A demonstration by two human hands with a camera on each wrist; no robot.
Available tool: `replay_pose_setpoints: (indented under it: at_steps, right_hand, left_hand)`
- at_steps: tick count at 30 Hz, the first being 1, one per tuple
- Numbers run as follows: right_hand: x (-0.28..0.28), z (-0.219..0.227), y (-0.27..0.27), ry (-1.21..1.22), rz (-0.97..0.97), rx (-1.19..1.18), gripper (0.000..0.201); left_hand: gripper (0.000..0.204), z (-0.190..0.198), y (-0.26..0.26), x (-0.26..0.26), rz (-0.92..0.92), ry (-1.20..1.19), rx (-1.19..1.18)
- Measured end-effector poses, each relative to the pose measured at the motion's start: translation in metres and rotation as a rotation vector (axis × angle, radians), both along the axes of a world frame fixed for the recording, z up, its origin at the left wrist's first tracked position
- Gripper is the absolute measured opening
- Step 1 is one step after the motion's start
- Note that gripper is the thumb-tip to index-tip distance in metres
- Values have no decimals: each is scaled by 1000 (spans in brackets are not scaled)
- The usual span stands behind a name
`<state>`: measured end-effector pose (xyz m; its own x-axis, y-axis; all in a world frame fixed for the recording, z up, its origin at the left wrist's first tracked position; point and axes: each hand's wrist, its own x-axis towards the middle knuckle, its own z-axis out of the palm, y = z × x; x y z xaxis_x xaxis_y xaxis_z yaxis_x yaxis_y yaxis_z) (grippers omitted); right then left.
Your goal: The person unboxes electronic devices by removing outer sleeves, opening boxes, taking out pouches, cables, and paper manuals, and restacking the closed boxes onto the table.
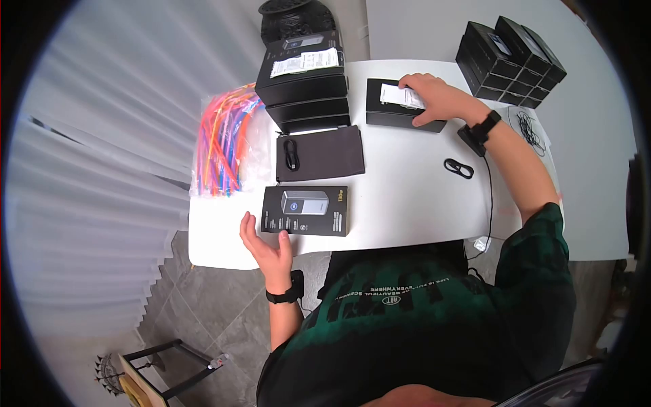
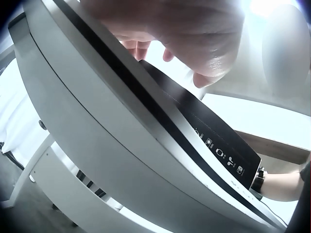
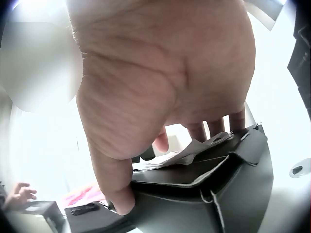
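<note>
My right hand (image 1: 444, 100) spans a black box (image 1: 386, 120) at the back of the table, thumb on its near side and fingers over the top. A white paper slip (image 1: 400, 96) lies on that box under the fingers. In the right wrist view, the end flaps of the box (image 3: 243, 179) stand partly unfolded. Near the front edge, my left hand (image 1: 270, 251) rests with fingers extended at the corner of a flat-lying black printed box (image 1: 305, 211), which pictures a grey device. Behind it lies a dark pouch (image 1: 329, 156) with a coiled black cable (image 1: 291, 154) on it.
Stacked black boxes (image 1: 305, 88) with papers on top stand at the back left, beside a bag of colourful strips (image 1: 227, 142). Another coiled cable (image 1: 458, 168) lies right of centre. More black boxes (image 1: 502, 71) and a thin wire tangle (image 1: 529, 132) are at the right.
</note>
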<state>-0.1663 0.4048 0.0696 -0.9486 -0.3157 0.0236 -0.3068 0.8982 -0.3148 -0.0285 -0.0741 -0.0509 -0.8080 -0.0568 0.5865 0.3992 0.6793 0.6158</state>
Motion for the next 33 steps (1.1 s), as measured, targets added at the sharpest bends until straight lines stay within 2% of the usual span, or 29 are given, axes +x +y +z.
replay_pose_setpoints:
  at_steps: [6, 7, 14, 16, 17, 18, 20, 22, 24, 25, 26, 28, 30, 31, 33]
  right_hand:
    - [-51, -37, -2, 16, 106, -19, 75]
    - [-54, -38, -6, 28, 121, -44, 75]
    - [-57, -33, -10, -86, 107, -51, 78]
    - [-55, -36, -10, -29, 132, -50, 79]
    - [-56, -32, -10, -114, 108, -22, 88]
    - [-53, -33, -10, -125, 109, -20, 88]
    - [-48, -30, -11, 40, 182, -28, 95]
    - [-34, -22, -5, 45, 147, -23, 97]
    - [-7, -14, 4, 207, 64, -116, 85]
    - [13, -8, 10, 184, 49, -65, 81]
    - [36, -4, 16, 162, 34, -15, 76]
    - [82, -2, 25, -28, -9, 4, 70]
    - [129, -5, 10, -110, -201, 21, 68]
    - [142, -12, 9, -115, -206, 19, 68]
    - [163, -38, 6, -170, -388, 102, 63]
  left_hand:
    - [65, -2, 5, -1, -35, -59, -34]
    - [63, 2, 5, -2, -79, -4, -66]
    - [56, 3, 6, -2, -102, -50, -25]
    - [56, 3, 5, -1, -121, -52, -35]
    - [56, 3, 3, -3, -136, -39, -48]
    - [56, 2, 2, -2, -134, -50, -45]
    - [56, 0, 2, -2, -146, -12, -46]
    - [55, -3, -3, -3, -137, -12, -53]
    - [52, -5, -8, -4, -171, -109, 148]
    - [50, -6, -11, -3, -183, -154, 250]
    - [50, -7, -15, -1, -176, -157, 254]
    - [45, -9, -19, 2, -219, -319, 495]
    - [40, -4, -17, 2, -216, -278, 530]
    - [38, -2, -22, 1, -249, -365, 527]
    - [32, 6, -26, 1, -288, -521, 567]
